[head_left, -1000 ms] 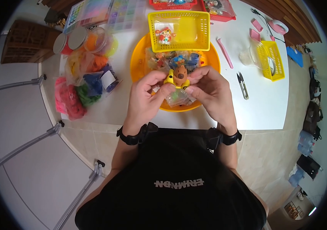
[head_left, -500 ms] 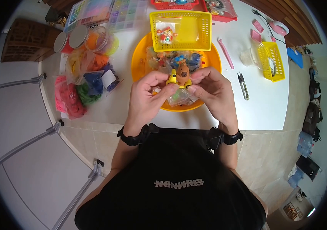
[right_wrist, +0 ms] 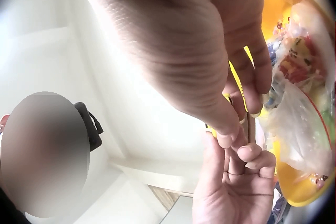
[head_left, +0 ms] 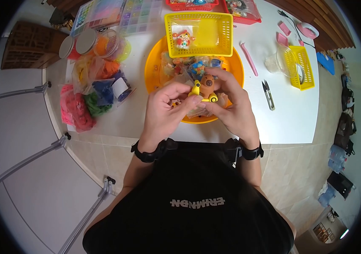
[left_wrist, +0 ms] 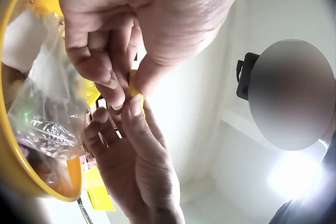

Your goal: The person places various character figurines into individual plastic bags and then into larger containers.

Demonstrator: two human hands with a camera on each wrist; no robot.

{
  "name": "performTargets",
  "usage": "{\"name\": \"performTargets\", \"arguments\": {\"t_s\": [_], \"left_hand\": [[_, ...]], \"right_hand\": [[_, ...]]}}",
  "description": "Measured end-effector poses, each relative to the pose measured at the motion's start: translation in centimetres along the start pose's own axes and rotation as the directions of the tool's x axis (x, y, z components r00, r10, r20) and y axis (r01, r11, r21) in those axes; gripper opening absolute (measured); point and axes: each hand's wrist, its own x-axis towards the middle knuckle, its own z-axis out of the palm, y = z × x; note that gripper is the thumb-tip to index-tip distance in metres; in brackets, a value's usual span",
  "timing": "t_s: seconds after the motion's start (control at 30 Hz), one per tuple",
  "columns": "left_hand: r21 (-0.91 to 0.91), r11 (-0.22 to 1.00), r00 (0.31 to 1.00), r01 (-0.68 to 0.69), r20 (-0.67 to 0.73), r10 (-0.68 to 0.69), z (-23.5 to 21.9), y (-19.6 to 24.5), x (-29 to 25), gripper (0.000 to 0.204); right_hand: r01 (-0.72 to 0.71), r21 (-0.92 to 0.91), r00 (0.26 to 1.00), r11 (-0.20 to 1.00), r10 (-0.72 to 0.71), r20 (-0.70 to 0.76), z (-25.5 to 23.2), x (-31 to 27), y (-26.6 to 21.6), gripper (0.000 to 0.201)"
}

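A small toy figure (head_left: 207, 87), a brown animal on a yellow wheeled base, is held up between both hands in the head view. My left hand (head_left: 164, 109) pinches the yellow part from the left with thumb and fingers. From the other side my right hand (head_left: 236, 111) grips the figure, its fingers around the back and its thumb low near the black-hubbed wheel. Behind and below the toy is a round orange-yellow tray (head_left: 151, 70) full of bagged figures. In the left wrist view only a yellow bit of the toy (left_wrist: 133, 81) shows between the fingertips.
A yellow basket (head_left: 220, 36) with a bagged figure sits at the tray's far edge. Bags of coloured material (head_left: 79, 111) and lidded jars (head_left: 86, 41) lie left. Pink tweezers (head_left: 249, 59), thread snips (head_left: 268, 95) and a smaller yellow basket (head_left: 302, 80) are to the right.
The toy has shifted slightly right and turned, showing its wheel. My right fingers have moved up behind its head, and both hands have come closer together.
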Motion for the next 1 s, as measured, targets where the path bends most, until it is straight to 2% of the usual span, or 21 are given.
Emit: {"name": "performTargets", "arguments": {"t_s": [0.23,0.33,0.57,0.77,0.83,1.0], "left_hand": [[0.04,0.999,1.0,-0.005,0.012,0.004,-0.19,0.17,-0.09,0.018],[0.02,1.0,1.0,-0.009,0.007,0.009,-0.16,0.11,-0.13,0.018],[-0.001,1.0,0.999,0.012,0.045,-0.012,-0.19,0.19,-0.07,0.017],[0.014,0.999,0.998,-0.034,0.045,0.033,-0.17,0.05,0.11,0.017],[0.042,0.998,0.998,-0.035,0.062,0.032,-0.23,0.46,0.1,0.017],[0.099,0.994,0.996,-0.046,0.084,0.038,-0.59,0.42,0.06,0.02]], "right_hand": [[0.047,-0.016,0.999,0.999,-0.047,-0.008,0.12,-0.09,0.47,0.059],[0.003,-0.008,1.0,1.0,-0.002,0.012,-0.02,-0.07,0.24,0.059],[0.021,-0.014,1.0,1.0,-0.021,0.017,-0.2,-0.01,0.2,0.058],[-0.012,-0.012,1.0,1.0,0.012,0.023,-0.29,0.06,0.02,0.06],[-0.04,0.001,0.999,0.999,0.04,0.028,-0.33,-0.02,0.01,0.062],[-0.005,-0.028,0.999,1.0,0.006,0.032,-0.36,0.01,0.13,0.063]]}}
